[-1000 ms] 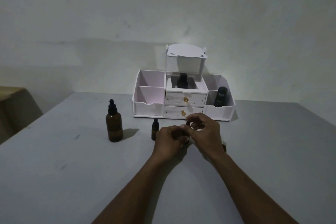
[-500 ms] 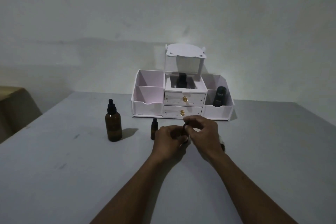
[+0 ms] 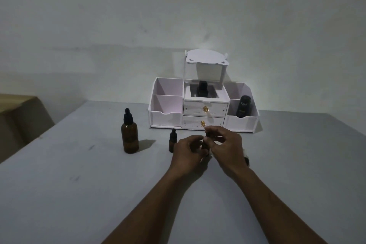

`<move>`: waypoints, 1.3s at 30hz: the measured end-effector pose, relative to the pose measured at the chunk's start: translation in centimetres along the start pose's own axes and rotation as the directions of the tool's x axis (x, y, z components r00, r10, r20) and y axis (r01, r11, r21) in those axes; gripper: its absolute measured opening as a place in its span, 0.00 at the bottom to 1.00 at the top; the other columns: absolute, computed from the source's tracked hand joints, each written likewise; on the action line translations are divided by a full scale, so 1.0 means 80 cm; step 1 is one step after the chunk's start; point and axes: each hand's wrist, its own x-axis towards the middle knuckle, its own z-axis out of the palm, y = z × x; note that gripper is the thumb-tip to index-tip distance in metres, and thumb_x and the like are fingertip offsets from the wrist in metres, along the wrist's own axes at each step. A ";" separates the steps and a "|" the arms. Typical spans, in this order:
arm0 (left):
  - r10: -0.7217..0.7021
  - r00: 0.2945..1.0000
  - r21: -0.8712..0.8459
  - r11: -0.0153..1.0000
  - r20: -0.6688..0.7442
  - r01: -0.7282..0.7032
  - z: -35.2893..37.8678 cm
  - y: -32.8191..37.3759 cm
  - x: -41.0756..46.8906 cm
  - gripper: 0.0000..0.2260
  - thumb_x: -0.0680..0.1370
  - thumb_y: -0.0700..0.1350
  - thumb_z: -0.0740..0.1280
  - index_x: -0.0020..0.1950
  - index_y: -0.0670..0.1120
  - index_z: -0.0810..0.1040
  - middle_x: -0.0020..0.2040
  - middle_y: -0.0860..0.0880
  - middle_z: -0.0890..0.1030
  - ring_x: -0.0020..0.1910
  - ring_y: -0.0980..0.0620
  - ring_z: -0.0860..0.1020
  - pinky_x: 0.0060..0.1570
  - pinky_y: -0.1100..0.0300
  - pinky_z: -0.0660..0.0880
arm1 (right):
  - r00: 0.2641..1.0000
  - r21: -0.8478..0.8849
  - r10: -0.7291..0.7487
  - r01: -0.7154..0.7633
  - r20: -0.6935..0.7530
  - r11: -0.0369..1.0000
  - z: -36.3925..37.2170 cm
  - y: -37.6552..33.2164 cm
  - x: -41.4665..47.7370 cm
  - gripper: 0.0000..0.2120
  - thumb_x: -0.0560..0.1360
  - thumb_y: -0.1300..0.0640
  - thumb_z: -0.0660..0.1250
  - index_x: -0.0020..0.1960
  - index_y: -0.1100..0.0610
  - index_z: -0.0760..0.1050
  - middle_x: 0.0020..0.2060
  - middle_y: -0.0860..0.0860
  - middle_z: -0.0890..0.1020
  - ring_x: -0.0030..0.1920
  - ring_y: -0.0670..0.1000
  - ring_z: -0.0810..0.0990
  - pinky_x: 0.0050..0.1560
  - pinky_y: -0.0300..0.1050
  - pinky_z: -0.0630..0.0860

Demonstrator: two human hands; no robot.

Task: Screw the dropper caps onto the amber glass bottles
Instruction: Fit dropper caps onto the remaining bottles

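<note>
at tabletop (image 3: 79,194) centre, left hand (image 3: 189,150) wrapped a small amber bottle (image 3: 204,147) (mostly hidden); right hand (image 3: 225,146) pinched its dropper cap (image 3: 208,134). risk: cap seated tilted, so cross-threading, or glass slipping and tipping.

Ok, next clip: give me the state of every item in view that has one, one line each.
Large amber glass bottle: upright, black dropper cap on.
Small amber glass bottle: upright, capped.
Bottle between the hands: mostly hidden, cap seating unclear.
Left hand: closed around that bottle.
Right hand: fingertips pinching its top.
White plastic organizer's two drawers: shut.
Black cylindrical bottle: upright in right compartment.
</note>
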 end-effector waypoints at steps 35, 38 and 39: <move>-0.175 0.959 -0.157 0.977 -0.221 0.143 -0.239 -0.057 -0.007 0.22 0.72 0.45 0.78 0.64 0.51 0.77 0.58 0.55 0.81 0.56 0.52 0.79 0.52 0.59 0.76 | 0.969 0.122 -0.060 0.032 0.240 0.992 0.196 -0.174 0.053 0.11 0.75 0.53 0.72 0.55 0.55 0.83 0.48 0.47 0.85 0.41 0.36 0.79 0.42 0.22 0.70; -0.181 0.957 -0.155 0.977 -0.228 0.148 -0.240 -0.055 -0.007 0.23 0.73 0.45 0.77 0.66 0.49 0.77 0.60 0.52 0.81 0.58 0.50 0.79 0.58 0.54 0.76 | 0.968 0.122 -0.076 0.047 0.237 0.991 0.197 -0.170 0.054 0.10 0.75 0.52 0.72 0.53 0.55 0.84 0.46 0.46 0.85 0.40 0.34 0.78 0.42 0.22 0.70; -0.178 0.957 -0.148 0.978 -0.230 0.147 -0.241 -0.055 -0.007 0.24 0.73 0.45 0.77 0.67 0.49 0.77 0.61 0.52 0.81 0.58 0.50 0.79 0.59 0.53 0.76 | 0.970 0.124 -0.075 0.047 0.231 0.991 0.198 -0.171 0.054 0.09 0.74 0.52 0.73 0.53 0.54 0.84 0.45 0.46 0.85 0.40 0.34 0.78 0.42 0.23 0.69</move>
